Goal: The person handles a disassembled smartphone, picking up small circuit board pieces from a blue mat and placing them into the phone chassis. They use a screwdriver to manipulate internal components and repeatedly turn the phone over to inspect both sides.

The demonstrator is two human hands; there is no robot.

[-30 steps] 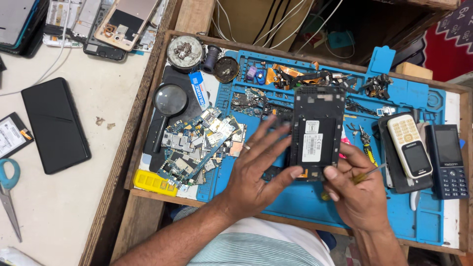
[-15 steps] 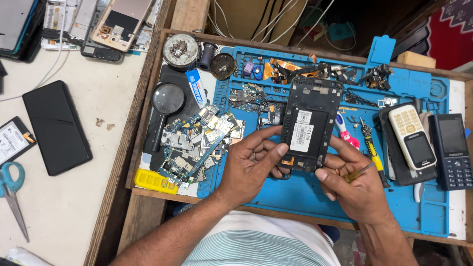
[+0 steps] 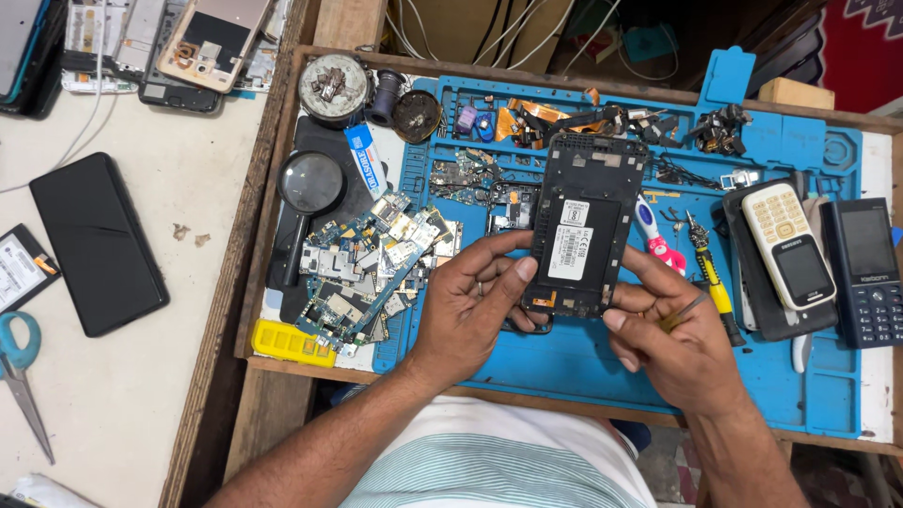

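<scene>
The open black phone frame [image 3: 585, 226] stood over the blue mat [image 3: 602, 362], near the tray's middle. The left hand [image 3: 470, 306] pinched its lower left edge, thumb on top. The right hand [image 3: 673, 343] gripped the lower right corner, curled around thin tweezers [image 3: 685, 310]. At nine o'clock lay a pile of circuit boards [image 3: 372, 268]; at three o'clock, a white keypad phone [image 3: 788, 245].

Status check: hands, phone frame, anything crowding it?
Left hand and right hand both grip opened phone frame above blue mat. Circuit boards and screwdriver alongside.
</scene>
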